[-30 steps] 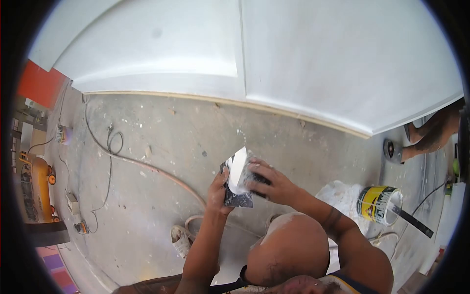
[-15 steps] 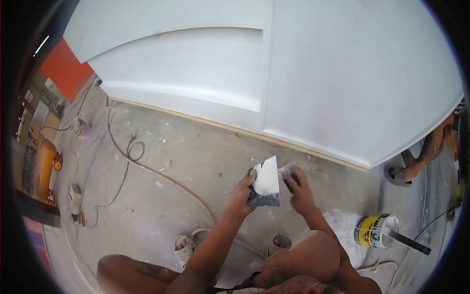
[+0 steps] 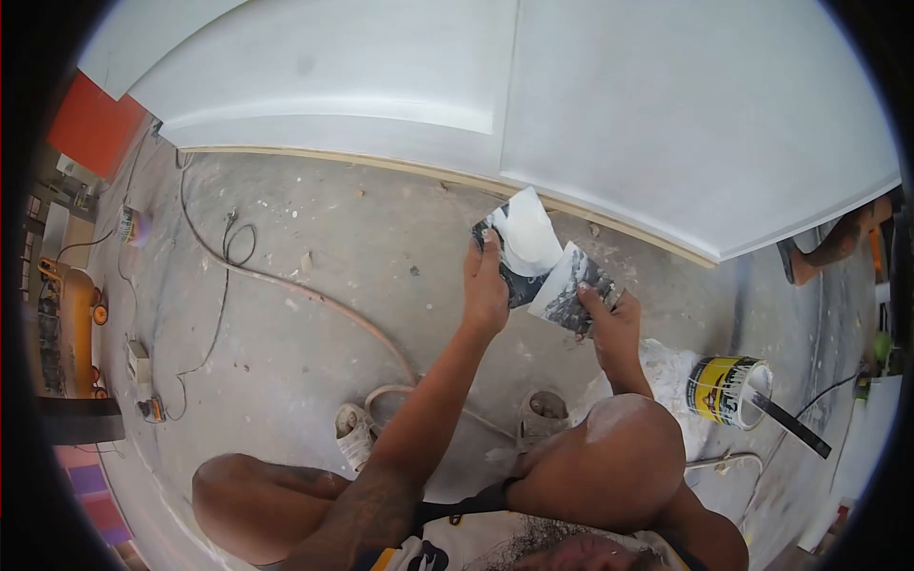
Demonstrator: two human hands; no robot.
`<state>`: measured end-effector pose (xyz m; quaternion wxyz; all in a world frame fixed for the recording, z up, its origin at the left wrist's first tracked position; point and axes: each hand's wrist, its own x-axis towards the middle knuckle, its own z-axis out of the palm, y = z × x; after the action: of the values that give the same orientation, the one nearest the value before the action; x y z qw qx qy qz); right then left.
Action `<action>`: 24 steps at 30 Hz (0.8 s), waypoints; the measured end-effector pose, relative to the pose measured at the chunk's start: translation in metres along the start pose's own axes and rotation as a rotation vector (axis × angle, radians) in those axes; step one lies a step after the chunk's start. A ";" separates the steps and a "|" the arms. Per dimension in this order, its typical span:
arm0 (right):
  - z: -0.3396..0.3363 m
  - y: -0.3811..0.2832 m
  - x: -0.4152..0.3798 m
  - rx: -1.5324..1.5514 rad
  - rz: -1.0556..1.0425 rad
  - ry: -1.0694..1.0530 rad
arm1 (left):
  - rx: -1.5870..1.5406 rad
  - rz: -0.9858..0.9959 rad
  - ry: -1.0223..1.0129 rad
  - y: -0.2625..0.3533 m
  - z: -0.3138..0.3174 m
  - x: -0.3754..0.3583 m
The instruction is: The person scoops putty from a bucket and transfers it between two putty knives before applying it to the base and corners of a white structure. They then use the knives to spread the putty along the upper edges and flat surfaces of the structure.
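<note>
In my left hand [image 3: 487, 285] is a dark, flat putty spreader [image 3: 524, 285], its face loaded with a thick patch of white putty [image 3: 531, 234]. My right hand [image 3: 615, 325] grips a second putty spreader [image 3: 573, 293], dark and smeared with white. The edge of this one overlaps the lower right corner of the first. Both are held up in front of me, over the floor and near the base of the white panel [image 3: 609, 114]. The fingers behind each spreader are partly hidden.
A yellow-labelled bucket [image 3: 709, 388] lies tipped on a white sheet [image 3: 666, 366], a dark-handled tool [image 3: 790, 426] poking out. A hose [image 3: 324, 303] and black cable [image 3: 225, 309] cross the floor [image 3: 276, 381]. Another person's leg [image 3: 838, 243] shows at right, an orange compressor [image 3: 81, 324] at left.
Both hands have risen toward the panel. The right spreader has turned face up and come against the left one in view. The camera has tilted so the panel sits higher.
</note>
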<state>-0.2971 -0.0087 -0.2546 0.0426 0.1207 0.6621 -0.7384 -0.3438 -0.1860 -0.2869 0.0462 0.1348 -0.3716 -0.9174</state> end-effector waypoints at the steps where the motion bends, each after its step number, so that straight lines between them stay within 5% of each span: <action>1: 0.003 0.001 0.001 -0.002 0.001 0.001 | 0.067 0.023 -0.018 -0.005 0.002 -0.002; 11: 0.003 -0.008 0.045 -0.031 -0.160 0.119 | 0.769 -0.015 -0.262 -0.015 -0.001 -0.035; 15: -0.003 -0.031 0.040 -0.174 -0.462 0.106 | 0.668 0.052 -0.194 -0.023 -0.005 -0.029; 17: -0.019 -0.025 0.034 -0.545 -1.087 -0.116 | -0.203 -0.530 -0.108 -0.007 -0.010 -0.020; 18: -0.013 -0.034 0.030 -0.507 -1.093 -0.154 | -0.333 -0.606 -0.175 -0.006 -0.015 -0.016; 20: -0.008 -0.056 0.020 -0.921 -1.247 -0.654 | -0.415 -0.574 -0.266 -0.009 -0.021 -0.014; 24: -0.029 -0.012 0.027 -1.146 -0.988 -0.381 | -0.367 -0.448 -0.244 -0.006 -0.019 -0.019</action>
<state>-0.3220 0.0240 -0.2521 -0.1224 -0.3580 0.8984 -0.2228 -0.3201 -0.1907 -0.2999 -0.1786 0.0917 -0.1635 -0.9659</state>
